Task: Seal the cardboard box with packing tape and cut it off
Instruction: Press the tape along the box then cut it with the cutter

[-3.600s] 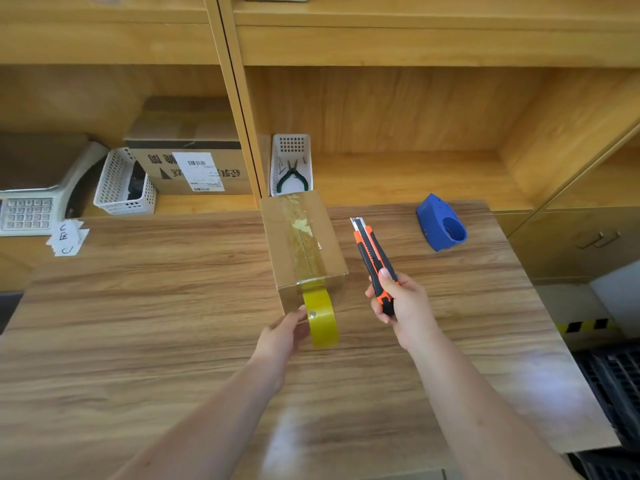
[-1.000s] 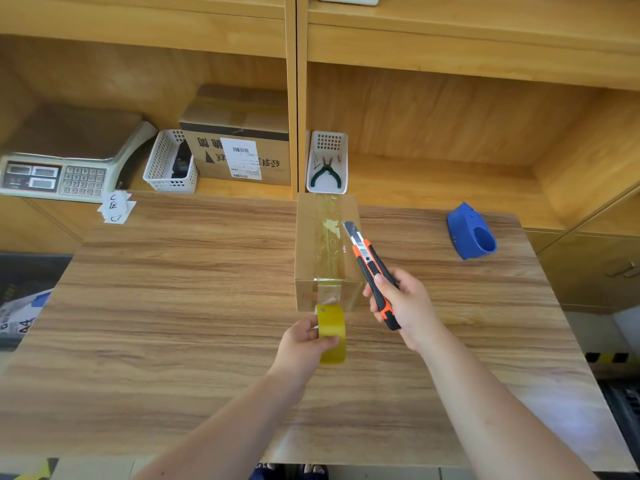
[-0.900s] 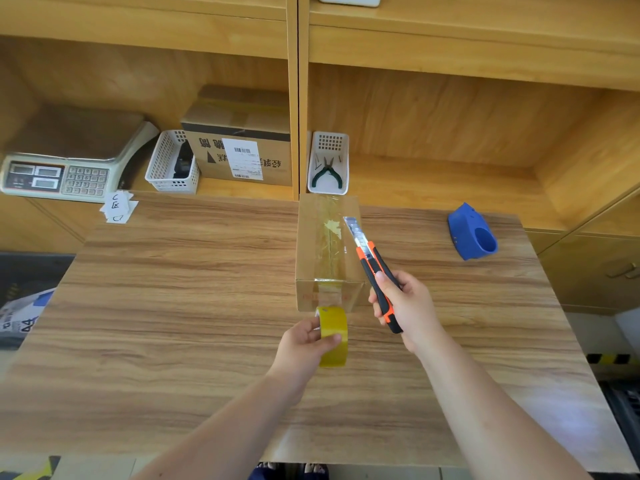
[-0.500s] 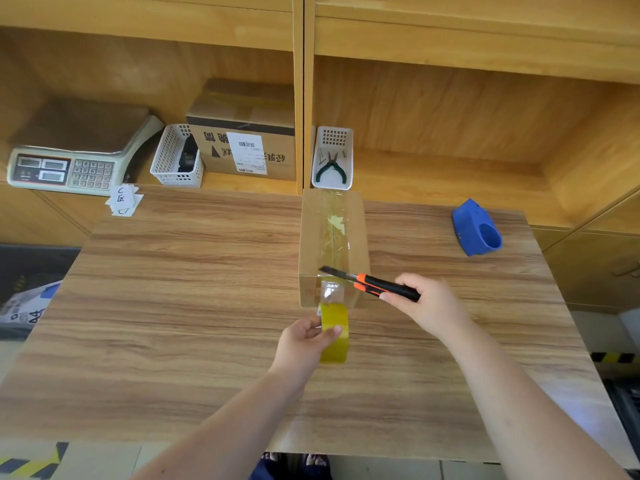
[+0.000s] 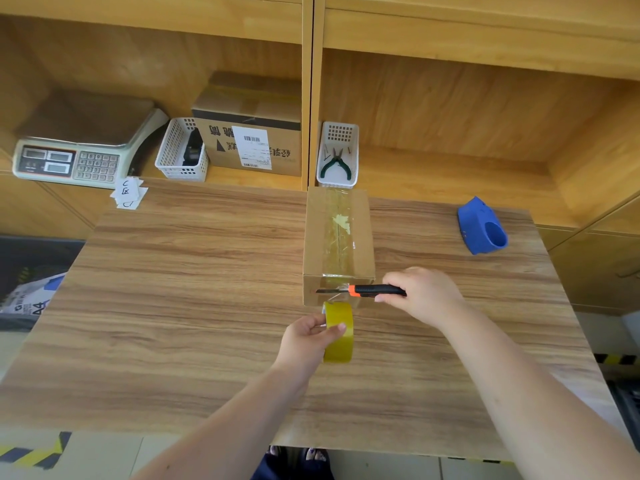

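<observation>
A small cardboard box [image 5: 337, 237] lies lengthwise on the wooden table [image 5: 194, 289], clear tape running along its top seam and down its near face. My left hand [image 5: 306, 337] grips a yellowish tape roll [image 5: 338, 332] just in front of the box, a short strip stretched up to the box face. My right hand [image 5: 420, 294] holds an orange-and-black utility knife [image 5: 360, 291] sideways, its blade pointing left across the stretched tape at the box's near face.
A blue tape dispenser [image 5: 481, 226] sits at the table's far right. On the shelf behind stand a basket with pliers [image 5: 337, 157], a labelled carton [image 5: 249, 133], a white basket [image 5: 181, 150] and a weighing scale [image 5: 79, 143]. Paper slips [image 5: 128, 194] lie at the far left corner.
My right hand turned the knife from pointing away over the box to lying sideways, then lowered the blade onto the tape between box and roll. The left hand kept the roll nearly still.
</observation>
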### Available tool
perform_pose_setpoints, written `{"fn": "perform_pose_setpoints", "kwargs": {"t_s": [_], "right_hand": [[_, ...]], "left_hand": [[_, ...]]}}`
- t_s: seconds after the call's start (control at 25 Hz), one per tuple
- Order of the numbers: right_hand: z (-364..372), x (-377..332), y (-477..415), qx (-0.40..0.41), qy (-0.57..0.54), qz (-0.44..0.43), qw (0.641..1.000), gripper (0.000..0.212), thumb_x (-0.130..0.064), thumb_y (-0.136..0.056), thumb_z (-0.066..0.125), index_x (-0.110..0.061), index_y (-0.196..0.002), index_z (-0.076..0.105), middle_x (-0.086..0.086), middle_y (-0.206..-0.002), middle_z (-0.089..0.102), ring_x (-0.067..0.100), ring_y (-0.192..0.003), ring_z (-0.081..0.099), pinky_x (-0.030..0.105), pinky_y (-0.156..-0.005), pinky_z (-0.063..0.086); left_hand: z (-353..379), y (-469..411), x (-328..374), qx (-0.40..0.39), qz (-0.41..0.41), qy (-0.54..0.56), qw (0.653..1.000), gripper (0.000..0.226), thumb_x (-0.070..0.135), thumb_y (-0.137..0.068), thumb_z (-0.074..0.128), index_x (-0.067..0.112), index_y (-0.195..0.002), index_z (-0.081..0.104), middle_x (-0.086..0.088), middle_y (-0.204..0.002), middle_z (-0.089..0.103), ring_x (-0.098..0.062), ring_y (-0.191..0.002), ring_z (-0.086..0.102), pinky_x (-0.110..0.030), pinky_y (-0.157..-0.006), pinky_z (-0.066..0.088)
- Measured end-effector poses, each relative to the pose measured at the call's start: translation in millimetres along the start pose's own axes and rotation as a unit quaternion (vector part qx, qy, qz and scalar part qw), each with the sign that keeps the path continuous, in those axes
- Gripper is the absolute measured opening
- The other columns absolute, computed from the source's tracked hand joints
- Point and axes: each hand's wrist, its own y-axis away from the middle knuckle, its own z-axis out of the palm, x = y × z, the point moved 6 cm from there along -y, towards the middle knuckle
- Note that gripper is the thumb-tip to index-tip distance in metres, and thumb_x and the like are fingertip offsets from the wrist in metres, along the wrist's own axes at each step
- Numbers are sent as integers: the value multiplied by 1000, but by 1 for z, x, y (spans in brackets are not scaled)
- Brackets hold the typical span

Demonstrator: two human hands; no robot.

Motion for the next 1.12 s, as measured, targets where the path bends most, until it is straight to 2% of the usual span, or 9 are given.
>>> {"fn": "perform_pose_setpoints", "kwargs": {"t_s": [0.16,0.4,0.6,0.76,0.88,1.0,1.12], "right_hand": [[-9,16,10,7,17,5,1000,33,-58,-89,49,-27,-84,58,-8,-70,53,14,-71,52,31,-57,42],[6,-2,6,-1,5,-6,1000,33,-57,-90,49,-25,-91,60,-11,-73,52,11,-74,47,32,-59,42],[-1,22,18,-22,11,23,999,34,-57,-90,49,-25,-90,59,-10,-73,50,13,-76,49,31,-60,40],[7,6,14,-15,6,15,1000,35,-56,-92,46,-24,-91,58,-9,-76,54,15,-81,52,33,-62,47],[18,-9,8,-9,27,-15,999,34,-54,-94,44,-23,-92,57,-10,-75,51,15,-81,51,32,-58,44],[18,10,19,-25,53,10,998,33,-55,-94,44,-24,-91,56,-10,-74,49,13,-76,45,31,-58,43],[24,31,35,-44,34,60,997,34,-58,-90,48,-26,-92,58,-9,-74,53,15,-72,51,30,-57,42]], "left_hand": [[-2,2,1,-3,0,6,1000,21,16,-81,78,13,-102,74,-8,-93,79,-15,-78,72,-25,-67,56],[0,4,0,0,-10,8,1000,22,17,-81,78,13,-103,74,-8,-96,79,-15,-79,71,-22,-62,52],[-1,6,0,7,-14,4,1000,22,15,-81,77,10,-103,74,-10,-95,78,-14,-75,70,-18,-55,52],[1,7,3,6,-15,1,1000,23,15,-81,77,11,-104,74,-8,-95,79,-15,-78,72,-21,-61,55],[1,8,2,9,-14,-6,1000,22,16,-82,77,13,-104,74,-7,-96,79,-16,-83,72,-22,-67,57],[-2,7,0,10,-17,3,1000,22,16,-83,76,13,-104,74,-6,-96,79,-17,-85,73,-23,-64,57],[-6,7,-2,16,-14,-11,1000,23,15,-82,77,14,-104,74,-6,-95,79,-20,-87,74,-27,-69,57]]}}
